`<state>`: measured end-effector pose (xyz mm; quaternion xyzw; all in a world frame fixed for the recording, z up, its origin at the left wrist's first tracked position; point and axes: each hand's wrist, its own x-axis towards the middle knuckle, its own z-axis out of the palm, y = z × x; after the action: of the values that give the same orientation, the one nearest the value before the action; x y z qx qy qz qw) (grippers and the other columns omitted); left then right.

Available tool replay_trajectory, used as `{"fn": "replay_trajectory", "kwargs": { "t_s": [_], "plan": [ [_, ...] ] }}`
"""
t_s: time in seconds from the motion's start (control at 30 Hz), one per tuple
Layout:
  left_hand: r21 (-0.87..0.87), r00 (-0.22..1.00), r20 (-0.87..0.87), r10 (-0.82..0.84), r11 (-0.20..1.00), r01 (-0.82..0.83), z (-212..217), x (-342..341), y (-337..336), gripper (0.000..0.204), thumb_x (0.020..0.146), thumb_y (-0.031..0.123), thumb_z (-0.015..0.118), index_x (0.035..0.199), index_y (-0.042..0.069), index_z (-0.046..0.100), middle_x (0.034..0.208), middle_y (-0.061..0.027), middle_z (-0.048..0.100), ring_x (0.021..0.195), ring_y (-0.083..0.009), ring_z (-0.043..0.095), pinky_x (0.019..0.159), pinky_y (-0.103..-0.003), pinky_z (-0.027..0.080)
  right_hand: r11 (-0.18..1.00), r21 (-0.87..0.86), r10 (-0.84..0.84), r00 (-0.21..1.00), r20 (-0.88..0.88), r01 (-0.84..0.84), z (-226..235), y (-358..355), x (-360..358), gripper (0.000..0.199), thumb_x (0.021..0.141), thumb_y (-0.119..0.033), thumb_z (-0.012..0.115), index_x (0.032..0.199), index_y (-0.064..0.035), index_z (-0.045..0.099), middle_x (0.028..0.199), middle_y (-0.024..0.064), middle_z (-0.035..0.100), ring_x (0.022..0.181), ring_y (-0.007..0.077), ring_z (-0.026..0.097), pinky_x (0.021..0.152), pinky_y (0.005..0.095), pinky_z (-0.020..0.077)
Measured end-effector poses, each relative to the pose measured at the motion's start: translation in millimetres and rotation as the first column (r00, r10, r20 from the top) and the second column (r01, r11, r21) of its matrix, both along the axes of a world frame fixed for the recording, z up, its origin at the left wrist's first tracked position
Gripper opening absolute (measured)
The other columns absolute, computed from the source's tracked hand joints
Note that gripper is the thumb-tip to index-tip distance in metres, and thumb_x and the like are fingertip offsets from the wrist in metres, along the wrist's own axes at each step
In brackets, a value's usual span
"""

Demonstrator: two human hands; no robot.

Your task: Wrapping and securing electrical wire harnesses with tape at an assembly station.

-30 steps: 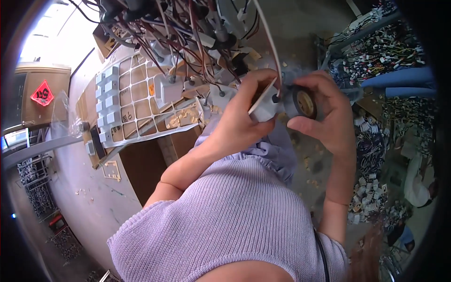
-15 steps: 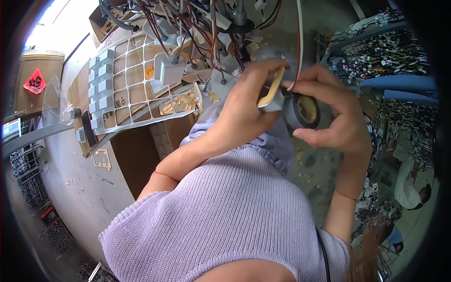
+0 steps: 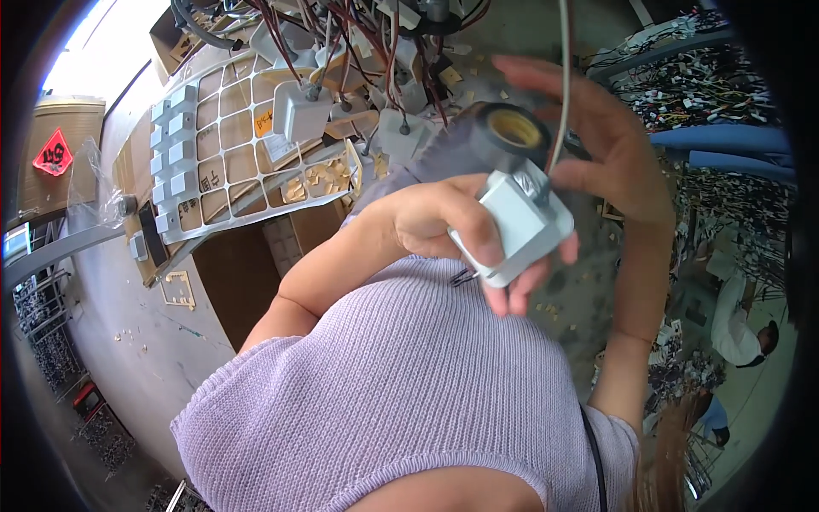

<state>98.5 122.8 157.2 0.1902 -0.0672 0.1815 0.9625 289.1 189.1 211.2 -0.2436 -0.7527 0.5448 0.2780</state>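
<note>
A white plastic housing (image 3: 518, 226) sits in my left hand (image 3: 435, 218), thumb on its near face and fingers underneath. From its top, a pale cable (image 3: 565, 60) with a reddish wire runs upward, and shiny grey tape (image 3: 531, 181) covers the spot where it comes out. Just above that spot is a roll of dark grey tape (image 3: 514, 130) with a yellow core, close against the wrapped cable. My right hand (image 3: 601, 141), slightly blurred, is to the right of the roll and cable with its fingers spread. Nothing shows in its grasp.
At the left, a white grid rack (image 3: 226, 154) carries a row of small white housings (image 3: 177, 162) and lies over cardboard. More wired housings (image 3: 303, 111) hang at the top. Bundles of wires (image 3: 725, 94) and blue tubes (image 3: 717, 141) fill the right. Another person (image 3: 735, 333) is farther right.
My left hand has turned the housing over and brought it nearer, so its closed face shows. The tape roll has shifted up and left, and my right hand's fingers have opened away from it.
</note>
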Motion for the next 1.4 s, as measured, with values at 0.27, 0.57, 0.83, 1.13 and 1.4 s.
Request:
{"fn": "replay_trajectory", "kwargs": {
  "t_s": [0.27,0.57,0.83,1.13,1.4],
  "plan": [
    [-0.095,0.934,0.287,-0.214,0.964,0.25,-12.1,1.2,-0.7,0.067,0.063,0.015,0.06,0.118,-0.019,0.044,0.079,-0.0251,0.058,0.068,-0.0348,0.064,0.057,-0.043,0.059,0.844,0.211,0.493,0.868,0.059,-0.493,5.0,35.6,-14.7,0.033,0.074,-0.021,0.075,0.1,-0.0048,0.066,0.119,0.016,0.053,0.115,0.0322,0.051,0.097,0.0433,0.0415],
    [0.059,0.976,-0.167,0.14,0.989,-0.132,-13.1,-15.8,3.5,0.052,0.067,0.009,0.062,0.114,-0.009,0.053,0.083,-0.0134,0.059,0.069,-0.0212,0.065,0.066,-0.033,0.058,0.799,0.448,0.278,0.907,0.316,-0.401,5.8,28.0,-14.2,0.028,0.067,0.003,0.067,0.092,-0.009,0.066,0.118,0.0086,0.052,0.111,0.0255,0.051,0.093,0.0352,0.0424],
    [0.685,0.486,-0.541,0.686,0.695,-0.218,-12.7,-25.2,5.5,0.044,0.066,0.012,0.065,0.107,-0.002,0.057,0.083,-0.0082,0.059,0.078,-0.0165,0.063,0.069,-0.029,0.051,0.855,0.4,0.12,0.876,0.466,-0.33,6.2,13.3,-3.0,0.042,0.06,-0.002,0.066,0.101,-0.0046,0.062,0.108,0.0077,0.051,0.106,0.0255,0.05,0.09,0.0348,0.0415],
    [0.999,-0.13,-0.025,0.991,0.02,-0.039,-29.5,-10.0,0.2,0.047,0.067,0.01,0.066,0.113,0.004,0.055,0.093,-0.0183,0.066,0.084,-0.0371,0.064,0.071,-0.04,0.051,0.724,-0.67,-0.147,0.986,0.085,0.165,20.0,-39.0,-17.7,0.059,0.093,-0.049,0.051,0.118,0.0046,0.056,0.104,0.0155,0.064,0.084,0.0184,0.066,0.075,0.0285,0.0531],
    [-0.146,0.955,0.251,-0.157,0.969,0.198,-21.4,-15.4,-4.0,0.069,0.065,0.011,0.055,0.122,-0.023,0.036,0.09,-0.0337,0.058,0.068,-0.0339,0.063,0.054,-0.037,0.054,0.975,-0.037,0.219,0.976,-0.017,-0.22,2.7,-2.5,-24.9,0.097,0.051,-0.054,0.085,0.124,0.0003,0.051,0.121,0.0112,0.048,0.108,0.0206,0.049,0.096,0.0325,0.0368]
  ]
}}
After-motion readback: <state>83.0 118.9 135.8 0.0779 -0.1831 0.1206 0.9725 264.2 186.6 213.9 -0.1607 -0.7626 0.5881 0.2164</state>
